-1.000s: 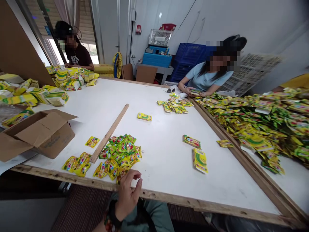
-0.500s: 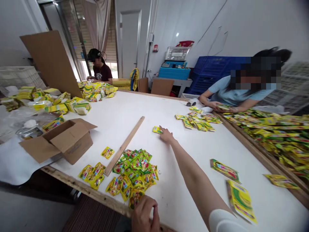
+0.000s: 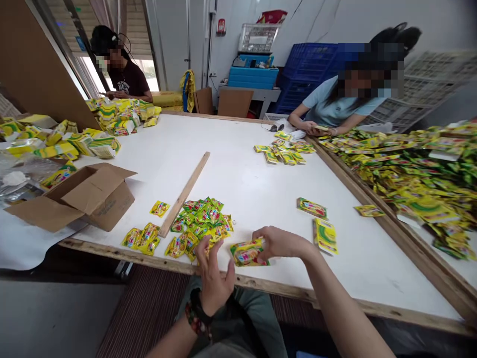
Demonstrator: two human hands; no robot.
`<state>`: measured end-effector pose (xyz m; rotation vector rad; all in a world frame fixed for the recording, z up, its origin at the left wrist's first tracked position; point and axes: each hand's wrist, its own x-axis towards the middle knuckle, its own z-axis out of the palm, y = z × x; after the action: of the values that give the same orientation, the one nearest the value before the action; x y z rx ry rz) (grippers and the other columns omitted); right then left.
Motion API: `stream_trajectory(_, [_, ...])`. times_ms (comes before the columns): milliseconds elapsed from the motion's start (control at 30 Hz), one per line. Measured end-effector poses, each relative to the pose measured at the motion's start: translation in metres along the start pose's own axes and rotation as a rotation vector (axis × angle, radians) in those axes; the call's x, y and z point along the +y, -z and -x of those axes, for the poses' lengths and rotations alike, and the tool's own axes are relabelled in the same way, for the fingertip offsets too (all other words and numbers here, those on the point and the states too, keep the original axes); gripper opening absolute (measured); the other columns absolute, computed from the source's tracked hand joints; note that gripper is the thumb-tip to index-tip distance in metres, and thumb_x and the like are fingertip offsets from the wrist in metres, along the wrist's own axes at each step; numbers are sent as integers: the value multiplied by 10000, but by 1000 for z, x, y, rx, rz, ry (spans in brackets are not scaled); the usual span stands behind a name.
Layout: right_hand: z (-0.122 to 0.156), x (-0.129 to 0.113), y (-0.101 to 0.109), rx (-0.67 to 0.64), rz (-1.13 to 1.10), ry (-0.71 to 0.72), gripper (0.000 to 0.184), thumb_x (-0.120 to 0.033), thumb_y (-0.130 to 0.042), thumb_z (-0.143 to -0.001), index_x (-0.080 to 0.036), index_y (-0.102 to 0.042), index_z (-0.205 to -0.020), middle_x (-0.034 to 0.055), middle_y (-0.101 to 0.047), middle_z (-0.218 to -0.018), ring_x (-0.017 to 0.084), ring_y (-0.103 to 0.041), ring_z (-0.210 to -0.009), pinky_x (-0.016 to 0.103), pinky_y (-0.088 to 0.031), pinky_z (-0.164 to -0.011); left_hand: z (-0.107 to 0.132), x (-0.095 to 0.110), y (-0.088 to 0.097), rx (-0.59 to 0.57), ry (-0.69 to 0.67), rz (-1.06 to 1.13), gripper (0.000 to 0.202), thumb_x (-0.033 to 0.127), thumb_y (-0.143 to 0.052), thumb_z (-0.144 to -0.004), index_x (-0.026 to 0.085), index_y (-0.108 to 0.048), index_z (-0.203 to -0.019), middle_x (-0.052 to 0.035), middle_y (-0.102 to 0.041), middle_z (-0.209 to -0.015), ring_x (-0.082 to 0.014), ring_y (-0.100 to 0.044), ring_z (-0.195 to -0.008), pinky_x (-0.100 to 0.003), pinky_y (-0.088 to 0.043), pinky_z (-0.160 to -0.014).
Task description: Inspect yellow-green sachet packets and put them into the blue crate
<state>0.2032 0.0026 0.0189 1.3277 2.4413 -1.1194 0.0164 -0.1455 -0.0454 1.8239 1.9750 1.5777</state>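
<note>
My right hand (image 3: 278,243) grips the right end of a flat yellow-green box (image 3: 246,252) with fruit pictures, its thumb on the near side, at the table's front edge. My left hand (image 3: 215,273) is beside it on the left, fingers spread and bent, holding nothing. Just beyond the left hand lies a pile of small green and yellow fruit-print packets (image 3: 203,216), partly covered by its fingers. Several yellow packets (image 3: 143,238) lie left of a wooden strip (image 3: 185,194).
Two more boxes (image 3: 312,208) lie to the right, near a loose packet (image 3: 368,211). An open carton (image 3: 99,191) stands left. A wooden rail (image 3: 357,194) borders a large heap of flat packaging (image 3: 417,174). Two co-workers (image 3: 126,79) sit across the table.
My right hand has come back from the table's middle to the front edge with the box. My left hand has risen and opened beside the packets. The view has tilted down.
</note>
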Motion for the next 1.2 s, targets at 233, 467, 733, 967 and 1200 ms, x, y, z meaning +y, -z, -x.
stream_trajectory(233, [-66,-16,-36,450,-160,37,473,-249,-626,-793,-177,-598,-1259,149,-586,-1266,248,-553,-1124,346,-419,-921,-91,-23,5,-343,-28,-357,313,108,-489,-844,220,-667,-1077,-109,-518,-1252,-306,-414,-1135,-479,-404,-954])
stream_trajectory(467, [-92,-29,-47,533,-449,67,131,-113,-717,-580,-184,-621,-633,-5,-621,-659,181,-590,-720,300,-457,-709,-126,-50,-2,-749,-112,-385,468,89,-599,-694,248,-659,-1129,-92,-633,-1158,-322,-472,-1106,-522,-365,-950])
stream_trajectory(733, [-37,-38,-62,676,-1109,118,433,-548,-768,-572,-206,-543,-713,14,-671,-695,173,-636,-652,325,-548,-623,-106,-47,8,-469,64,-146,235,241,-476,-884,167,-699,-864,-67,-666,-781,-228,-572,-838,-368,-438,-783])
stream_trajectory(967, [-18,-75,-85,795,-1481,157,365,-498,-799,-612,-219,-569,-659,22,-699,-748,176,-649,-694,301,-533,-606,-64,2,-2,-194,605,872,281,376,-680,-727,140,-654,-878,22,-589,-604,-109,-523,-548,-228,-432,-562])
stream_trajectory(1200, [-5,-88,-96,890,-1495,219,350,-410,-850,-558,-224,-558,-606,15,-708,-860,191,-642,-886,330,-508,-820,-54,5,3,-170,845,997,198,331,-659,-634,163,-569,-689,20,-619,-634,-115,-561,-529,-236,-462,-523])
